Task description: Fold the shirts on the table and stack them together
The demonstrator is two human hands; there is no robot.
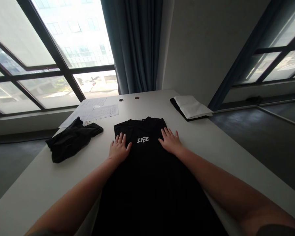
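Observation:
A black T-shirt (pixel 147 170) with white lettering on its chest lies spread flat on the white table (pixel 137 108), its neckline toward the far end. On the shirt's left edge, level with the lettering, rests my left hand (pixel 119 148), palm down with fingers apart. My right hand (pixel 170 141) lies flat in the same way over the right edge, fingers pointing up toward the shoulder. Neither hand grips the cloth. The lower part of the shirt runs toward me, too dark to make out its hem.
A crumpled black garment (pixel 70 141) lies at the left of the table, near some printed sheets of paper (pixel 100 112). Folded white cloth (pixel 191 106) sits on folded black cloth (pixel 178 109) at the far right. Behind stand a blue curtain (pixel 135 46) and windows (pixel 73 39).

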